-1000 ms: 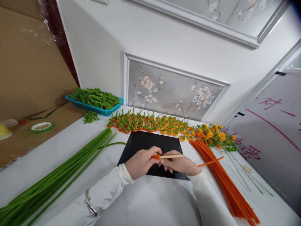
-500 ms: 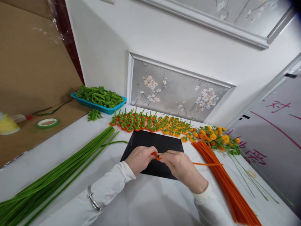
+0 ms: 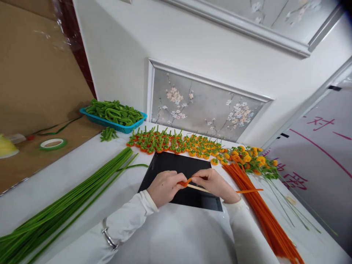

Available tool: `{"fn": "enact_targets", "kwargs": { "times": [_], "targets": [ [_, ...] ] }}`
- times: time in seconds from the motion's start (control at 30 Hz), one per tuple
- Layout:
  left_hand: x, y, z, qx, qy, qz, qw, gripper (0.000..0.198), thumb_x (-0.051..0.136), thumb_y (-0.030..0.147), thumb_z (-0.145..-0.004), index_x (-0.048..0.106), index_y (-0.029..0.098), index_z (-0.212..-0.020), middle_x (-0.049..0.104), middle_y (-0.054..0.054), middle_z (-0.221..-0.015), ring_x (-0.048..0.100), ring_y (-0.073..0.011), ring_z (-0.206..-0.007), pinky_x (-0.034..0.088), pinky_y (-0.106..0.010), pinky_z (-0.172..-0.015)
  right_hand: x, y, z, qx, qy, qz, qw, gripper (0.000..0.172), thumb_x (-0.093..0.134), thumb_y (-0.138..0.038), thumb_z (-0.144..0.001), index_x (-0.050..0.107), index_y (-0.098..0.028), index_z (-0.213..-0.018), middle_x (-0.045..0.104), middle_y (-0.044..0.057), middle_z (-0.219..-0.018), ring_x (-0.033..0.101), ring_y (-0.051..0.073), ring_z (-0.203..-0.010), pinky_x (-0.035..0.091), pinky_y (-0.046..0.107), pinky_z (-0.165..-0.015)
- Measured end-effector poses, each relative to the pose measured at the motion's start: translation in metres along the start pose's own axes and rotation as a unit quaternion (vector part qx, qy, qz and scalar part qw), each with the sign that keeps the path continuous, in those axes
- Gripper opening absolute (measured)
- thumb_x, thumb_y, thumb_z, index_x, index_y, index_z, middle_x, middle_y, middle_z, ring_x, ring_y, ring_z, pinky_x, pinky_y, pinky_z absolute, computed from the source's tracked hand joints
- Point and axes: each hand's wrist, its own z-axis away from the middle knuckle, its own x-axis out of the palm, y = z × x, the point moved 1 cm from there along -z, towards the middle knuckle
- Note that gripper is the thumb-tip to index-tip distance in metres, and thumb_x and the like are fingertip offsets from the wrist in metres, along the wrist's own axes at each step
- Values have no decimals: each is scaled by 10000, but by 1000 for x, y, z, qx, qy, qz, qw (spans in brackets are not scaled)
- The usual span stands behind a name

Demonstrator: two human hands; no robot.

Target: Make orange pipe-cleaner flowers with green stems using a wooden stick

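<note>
My left hand (image 3: 164, 187) is closed around the coiled end of an orange pipe cleaner (image 3: 184, 182) and the tip of a thin wooden stick (image 3: 198, 189), above a black mat (image 3: 181, 165). My right hand (image 3: 215, 184) pinches the same pipe cleaner just right of the coil; its loose tail (image 3: 249, 190) runs out to the right over the table. The stick slants down to the right under my right hand. Both hands nearly touch at the fingertips.
A bundle of orange pipe cleaners (image 3: 264, 220) lies at the right, long green ones (image 3: 68, 209) at the left. Several small orange and yellow finished pieces (image 3: 176, 143) line the back. A blue tray of green pieces (image 3: 115, 115), green tape (image 3: 53, 143) and cardboard sit far left.
My right hand has pulled back toward the coil and lifted, turning the pipe cleaner round the stick; the stick now slants down to the right. The left hand has stayed put.
</note>
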Motion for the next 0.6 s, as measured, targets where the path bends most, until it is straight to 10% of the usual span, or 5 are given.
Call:
{"fn": "enact_targets", "kwargs": {
  "times": [0.2,0.6],
  "targets": [
    [-2,4,-1,-16,30,114,993,117,508,151,-837,599,193,-898,640,2,-792,583,-132,-721,417,-213,-657,10,9,0,38,-124,-145,981,424,500,-510,-841,678,-125,-832,555,-2,-610,384,67,-475,297,192,-443],
    [-5,-7,-1,-62,76,63,993,223,458,110,-851,639,207,-937,694,-9,-850,639,-151,-781,455,-229,-715,19,-42,24,-49,-64,136,987,240,403,-189,-904,581,-182,-742,583,-18,-621,504,100,-557,342,214,-555]
  ]
}}
